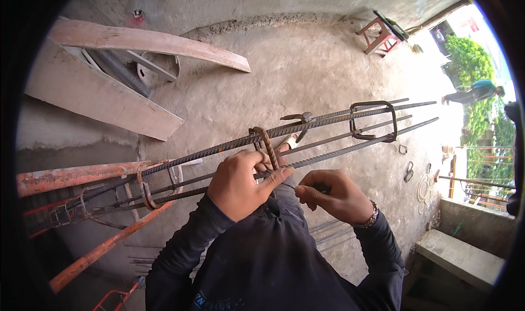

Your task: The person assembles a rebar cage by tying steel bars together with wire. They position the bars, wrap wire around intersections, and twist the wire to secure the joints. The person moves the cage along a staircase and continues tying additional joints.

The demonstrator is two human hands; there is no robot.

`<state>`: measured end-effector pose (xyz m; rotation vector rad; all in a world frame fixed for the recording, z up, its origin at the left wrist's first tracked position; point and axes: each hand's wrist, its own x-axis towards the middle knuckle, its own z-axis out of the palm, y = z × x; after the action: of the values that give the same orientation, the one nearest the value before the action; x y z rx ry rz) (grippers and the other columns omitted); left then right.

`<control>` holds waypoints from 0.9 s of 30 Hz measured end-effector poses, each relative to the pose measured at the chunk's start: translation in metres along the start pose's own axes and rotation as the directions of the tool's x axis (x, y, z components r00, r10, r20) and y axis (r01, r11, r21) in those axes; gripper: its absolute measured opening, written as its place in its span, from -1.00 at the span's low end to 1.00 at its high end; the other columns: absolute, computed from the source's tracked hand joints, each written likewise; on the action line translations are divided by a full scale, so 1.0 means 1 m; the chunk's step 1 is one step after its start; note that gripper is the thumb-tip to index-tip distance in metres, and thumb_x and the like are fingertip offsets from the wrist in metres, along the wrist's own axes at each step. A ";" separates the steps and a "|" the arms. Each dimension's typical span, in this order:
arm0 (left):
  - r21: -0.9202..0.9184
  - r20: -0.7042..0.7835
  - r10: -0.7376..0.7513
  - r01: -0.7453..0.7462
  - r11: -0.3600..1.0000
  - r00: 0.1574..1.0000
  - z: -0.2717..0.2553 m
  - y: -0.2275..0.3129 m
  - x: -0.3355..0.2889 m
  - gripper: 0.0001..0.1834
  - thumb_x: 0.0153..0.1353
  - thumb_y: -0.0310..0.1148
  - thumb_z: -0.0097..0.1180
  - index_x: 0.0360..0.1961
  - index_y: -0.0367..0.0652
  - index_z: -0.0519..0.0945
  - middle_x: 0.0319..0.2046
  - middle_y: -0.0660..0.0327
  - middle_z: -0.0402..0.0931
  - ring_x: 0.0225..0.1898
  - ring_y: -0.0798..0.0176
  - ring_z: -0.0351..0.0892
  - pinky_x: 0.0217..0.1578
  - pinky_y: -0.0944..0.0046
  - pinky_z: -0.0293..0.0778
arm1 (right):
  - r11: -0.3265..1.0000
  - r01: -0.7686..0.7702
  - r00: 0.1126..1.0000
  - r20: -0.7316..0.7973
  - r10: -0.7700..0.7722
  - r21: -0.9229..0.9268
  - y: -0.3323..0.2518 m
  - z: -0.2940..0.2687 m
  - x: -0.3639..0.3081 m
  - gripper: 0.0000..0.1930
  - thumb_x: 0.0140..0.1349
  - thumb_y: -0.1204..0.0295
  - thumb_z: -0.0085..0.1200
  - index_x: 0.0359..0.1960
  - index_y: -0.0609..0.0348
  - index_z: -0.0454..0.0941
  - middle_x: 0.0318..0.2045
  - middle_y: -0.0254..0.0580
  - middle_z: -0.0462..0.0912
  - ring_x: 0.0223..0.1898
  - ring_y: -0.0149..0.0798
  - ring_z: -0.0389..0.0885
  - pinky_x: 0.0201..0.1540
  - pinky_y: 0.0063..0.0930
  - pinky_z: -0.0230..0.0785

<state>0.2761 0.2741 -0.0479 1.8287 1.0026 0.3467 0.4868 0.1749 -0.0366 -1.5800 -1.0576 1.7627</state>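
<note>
A long cage of ribbed steel rebar stretches across in front of me, from the lower left to the upper right. My left hand is closed at a rusty stirrup, its thumb pressed where the stirrup meets the lower bar. Just right of it, below the bars, my right hand has its fingers curled in a pinch; whatever they hold is too hidden to name. A dark rectangular stirrup hangs round the bars at the right, and another stirrup surrounds them at the left.
Orange metal frames carry the left end of the cage. Curved boards lean at upper left. A red stool stands by the far wall. Loose stirrups and a wire coil lie right. Another person is outside.
</note>
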 end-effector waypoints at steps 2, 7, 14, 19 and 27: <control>-0.062 0.022 -0.026 0.027 0.998 0.999 -0.001 0.000 0.002 -0.57 0.28 -0.13 0.34 -0.43 -0.38 0.66 -0.47 0.03 0.68 -0.44 0.26 0.68 -0.36 0.26 0.50 | 0.995 0.056 0.998 -0.027 -0.059 -0.086 0.004 0.000 -0.001 -0.74 0.41 0.29 0.19 -0.24 0.31 0.63 -0.43 -0.32 0.66 -0.40 -0.51 0.58 -0.32 -0.56 0.44; -0.098 0.069 -0.102 0.109 0.989 0.992 0.001 -0.004 0.005 -0.59 0.28 -0.17 0.34 -0.36 -0.42 0.69 -0.50 0.08 0.68 -0.46 0.35 0.65 -0.38 0.34 0.50 | 0.876 0.237 0.951 -0.086 -0.298 -0.420 0.011 0.005 0.001 -0.84 0.33 0.41 0.24 -0.23 0.28 0.64 -0.41 -0.18 0.69 -0.40 -0.29 0.66 -0.31 -0.46 0.46; -0.012 0.085 -0.043 0.044 0.999 0.995 -0.002 -0.007 0.002 -0.64 0.32 -0.15 0.30 -0.32 -0.32 0.72 -0.43 0.12 0.67 -0.48 0.37 0.58 -0.42 0.33 0.43 | 0.265 0.238 0.668 -0.040 -0.743 -0.934 0.020 0.015 0.004 -0.83 0.08 0.41 0.36 -0.34 -0.01 0.59 -0.34 -0.43 0.68 -0.21 -0.29 0.54 -0.07 -0.27 0.27; 0.081 0.072 -0.021 0.015 0.997 0.997 -0.003 -0.003 -0.003 -0.63 0.28 -0.16 0.35 -0.29 -0.34 0.69 -0.41 0.11 0.63 -0.38 0.28 0.64 -0.32 0.31 0.49 | 0.102 0.260 0.635 0.091 -0.767 -0.960 0.014 0.002 0.006 -0.82 0.14 0.30 0.24 -0.25 0.00 0.61 -0.28 -0.41 0.63 0.00 -0.27 0.45 0.02 -0.21 0.24; 0.072 0.068 0.100 -0.105 0.992 0.993 -0.006 -0.009 -0.011 -0.45 -0.03 -0.01 0.57 -0.24 -0.25 0.65 -0.29 0.12 0.58 -0.21 0.10 0.66 -0.23 0.19 0.57 | 0.093 0.260 0.695 0.119 -0.709 -0.961 0.002 0.001 0.006 -0.83 0.16 0.30 0.22 -0.25 0.02 0.61 -0.28 -0.36 0.61 -0.01 -0.23 0.48 0.04 -0.20 0.24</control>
<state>0.2608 0.2709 -0.0508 1.9519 0.8894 0.3138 0.4852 0.1783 -0.0419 -1.6351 -2.3195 0.0957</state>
